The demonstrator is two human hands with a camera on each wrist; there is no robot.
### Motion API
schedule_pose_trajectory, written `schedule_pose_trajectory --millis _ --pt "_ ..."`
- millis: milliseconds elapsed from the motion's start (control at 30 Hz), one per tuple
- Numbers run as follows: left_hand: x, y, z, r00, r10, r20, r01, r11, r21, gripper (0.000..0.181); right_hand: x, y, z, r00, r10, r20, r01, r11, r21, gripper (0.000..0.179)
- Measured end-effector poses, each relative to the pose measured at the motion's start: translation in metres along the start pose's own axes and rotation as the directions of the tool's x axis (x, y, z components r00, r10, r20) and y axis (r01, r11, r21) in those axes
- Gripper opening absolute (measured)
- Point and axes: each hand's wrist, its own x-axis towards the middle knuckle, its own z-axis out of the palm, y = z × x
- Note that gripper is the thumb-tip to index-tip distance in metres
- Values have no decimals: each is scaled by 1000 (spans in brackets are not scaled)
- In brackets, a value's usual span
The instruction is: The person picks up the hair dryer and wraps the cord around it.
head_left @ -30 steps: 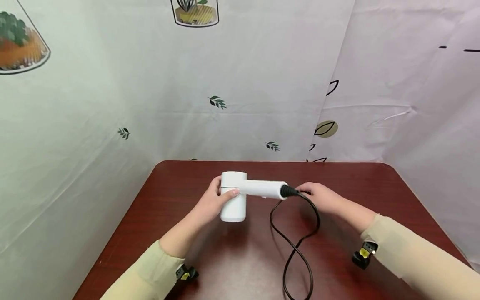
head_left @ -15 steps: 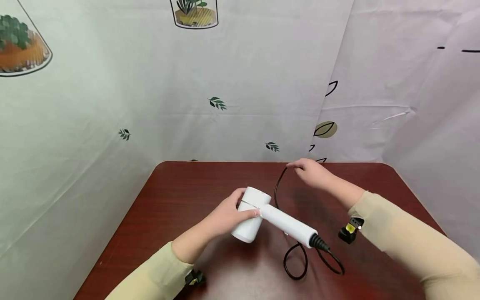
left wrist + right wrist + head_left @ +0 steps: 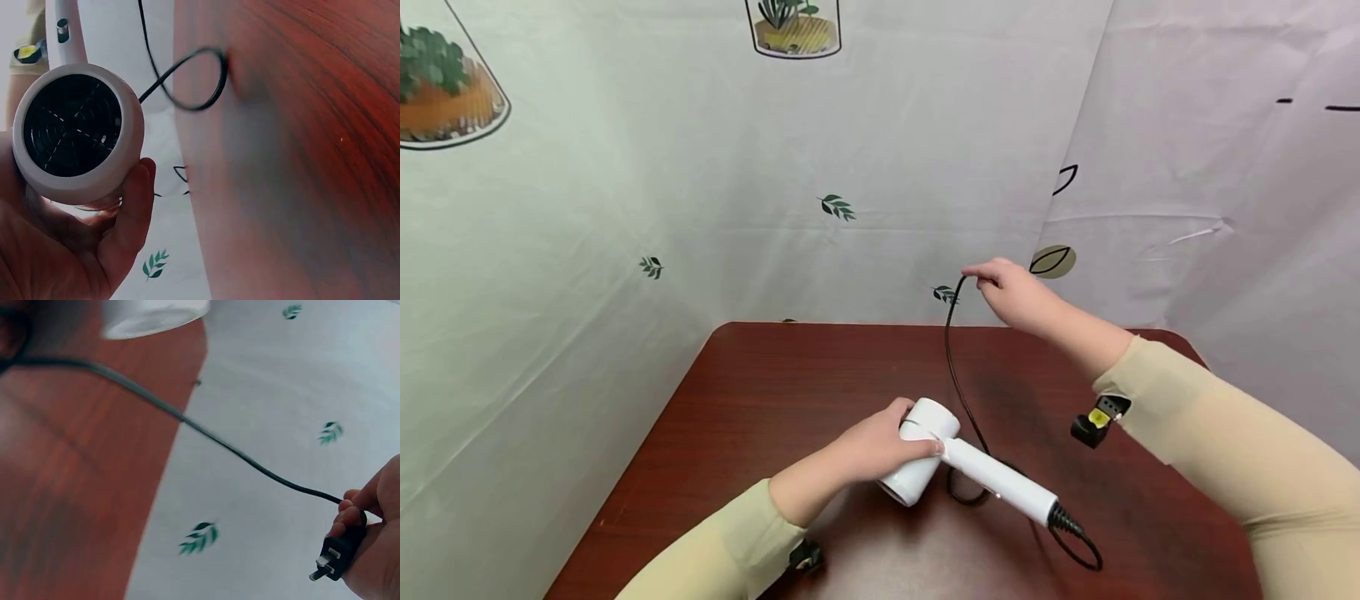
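Your left hand (image 3: 868, 448) grips the white hair dryer (image 3: 966, 462) by its barrel, with the thumb laid across the front. Your right hand (image 3: 1015, 293) holds the black plug (image 3: 344, 551) between curled fingers and palm; in the right wrist view its two prongs (image 3: 323, 565) stick out bare.

The dryer sits over the near middle of the desk (image 3: 790, 375), tilted, its handle (image 3: 1003, 485) sloping down and toward your right. It appears to be held off the surface, though you cannot be sure that no edge touches. In the left wrist view its round dark grille (image 3: 72, 125) faces the camera.

Over the last second, the dryer has come closer to you and its handle has swung down from nearly level, while your right hand has risen away to beyond the far desk edge. The black cord (image 3: 950, 358) now rises in one long curve to that hand, where it lay crossed in front of you. That suggests you are drawing it out; a small loop behind the dryer and another at the handle's end look like the slack left.

Behind everything hangs a pale backdrop (image 3: 887, 150) printed with leaves.
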Motion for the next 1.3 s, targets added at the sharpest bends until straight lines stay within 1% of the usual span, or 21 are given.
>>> schedule_pose_trajectory --millis 100,233,400,567,700,800,933,1033,1100,1167,1233,1300 --pt "4 -2 4 1000 -19 -13 20 999 28 79 1 -12 -9 999 -6 -39 7 1000 23 42" --pt "9 -2 8 999 -31 -36 33 997 63 83 1 -25 -20 996 -16 -82 21 999 50 42" --pt "20 -2 12 997 -49 -54 53 996 78 86 2 -38 -26 994 -33 -102 41 996 74 43" --pt "36 -6 16 995 -65 -76 69 996 56 85 -1 -55 -26 987 -95 -130 107 990 87 42" --pt "47 -10 18 993 -79 -84 78 997 -19 85 -6 -69 -26 967 -176 -185 199 973 114 41" --pt "54 -14 18 991 -92 -92 85 993 -86 88 -13 -80 -28 943 -226 -246 266 953 142 42" --pt "62 -19 16 986 -125 -108 108 982 -153 90 -24 -94 -33 908 -258 -329 330 926 185 43" --pt "66 -21 14 983 -142 -115 117 973 -198 90 -33 -103 -35 883 -285 -374 377 904 202 43" --pt "68 -22 13 982 -149 -116 121 967 -225 91 -39 -108 -36 860 -315 -401 421 883 209 43" --pt "71 -23 13 980 -160 -117 126 959 -254 92 -45 -113 -36 825 -359 -437 480 852 206 44" --pt "73 -25 13 978 -171 -123 131 951 -280 92 -51 -118 -36 782 -400 -478 543 813 207 44" --pt "77 -27 13 974 -184 -136 134 941 -310 89 -57 -122 -36 744 -429 -513 594 776 212 44"
